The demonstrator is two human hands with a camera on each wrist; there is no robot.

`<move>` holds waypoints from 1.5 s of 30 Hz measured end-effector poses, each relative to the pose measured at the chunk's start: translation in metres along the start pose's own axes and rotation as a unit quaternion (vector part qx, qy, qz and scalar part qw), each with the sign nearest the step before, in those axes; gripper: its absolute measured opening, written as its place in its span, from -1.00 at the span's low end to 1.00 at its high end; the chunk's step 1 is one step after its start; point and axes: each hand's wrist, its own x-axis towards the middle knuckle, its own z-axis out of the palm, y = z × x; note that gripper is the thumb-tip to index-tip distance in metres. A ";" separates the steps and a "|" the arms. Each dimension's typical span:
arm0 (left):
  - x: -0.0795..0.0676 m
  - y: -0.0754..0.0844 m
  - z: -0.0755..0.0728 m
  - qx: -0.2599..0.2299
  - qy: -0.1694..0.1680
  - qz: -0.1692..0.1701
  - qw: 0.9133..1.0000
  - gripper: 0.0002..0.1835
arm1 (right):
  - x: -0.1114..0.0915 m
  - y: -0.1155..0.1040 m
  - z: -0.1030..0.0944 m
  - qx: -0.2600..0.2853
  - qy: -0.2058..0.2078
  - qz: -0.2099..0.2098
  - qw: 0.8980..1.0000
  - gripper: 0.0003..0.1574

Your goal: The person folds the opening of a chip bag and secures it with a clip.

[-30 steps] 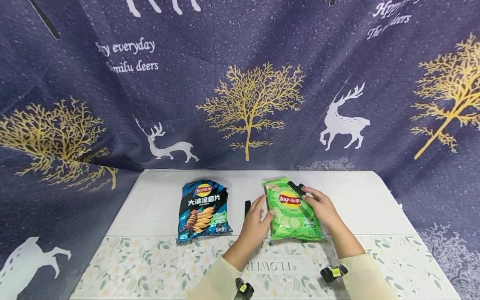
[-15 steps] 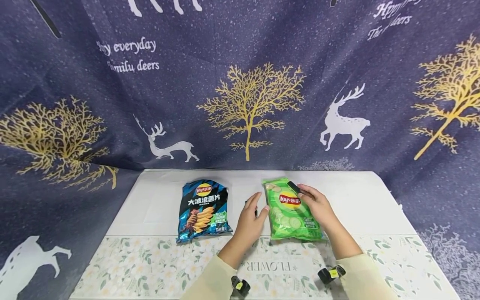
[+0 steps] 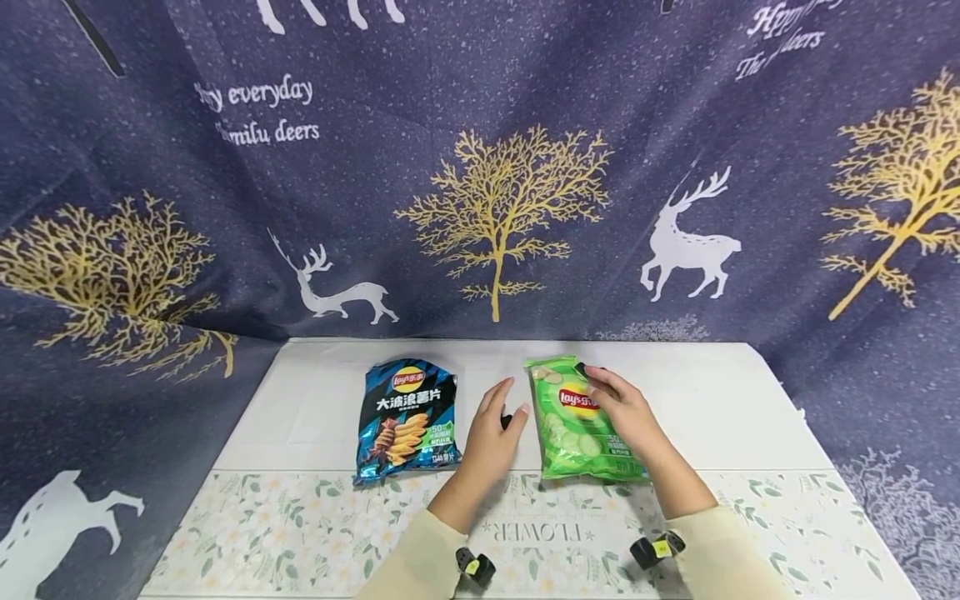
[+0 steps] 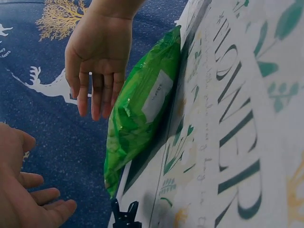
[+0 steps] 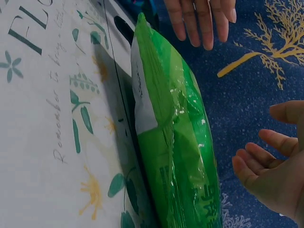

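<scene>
A green Lay's chip bag lies face up on the table. Over its upper right part is my right hand, fingers loosely bent and thumb apart; the right wrist view shows nothing in that hand. A black clip on the bag's top peeks out past its fingertips, mostly hidden. My left hand hovers left of the bag with relaxed, spread fingers and holds nothing. Beyond it, a second black clip shows partly between thumb and fingers; a black clip also appears low in the left wrist view.
A blue-and-black Lay's chip bag lies left of my left hand. The table has a white back part and a flower-printed front. A dark blue cloth with deer and gold trees hangs behind.
My left hand has drawn left, away from the green bag's edge. The right hand has shifted slightly left over the bag and covers more of the clip. Both bags have stayed put.
</scene>
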 end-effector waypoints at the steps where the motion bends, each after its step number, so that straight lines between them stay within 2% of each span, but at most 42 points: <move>1: 0.000 0.000 -0.001 0.003 0.003 -0.001 1.000 -0.38 | 0.000 -0.001 0.001 0.000 -0.002 -0.001 1.000 -0.30; 18: -0.005 -0.006 -0.020 0.010 0.025 -0.021 0.999 -0.40 | 0.000 -0.006 0.017 0.013 -0.025 -0.015 1.000 -0.31; 25: -0.006 -0.007 -0.028 0.011 0.046 -0.021 0.999 -0.40 | -0.001 -0.010 0.023 0.002 -0.013 -0.021 1.000 -0.36; 34: -0.005 -0.011 -0.037 0.007 0.068 -0.035 0.997 -0.40 | 0.000 -0.010 0.033 0.047 -0.025 -0.039 0.998 -0.38; 45: -0.006 -0.017 -0.051 0.001 0.095 -0.049 0.994 -0.37 | -0.002 -0.011 0.041 0.038 -0.030 -0.045 0.998 -0.38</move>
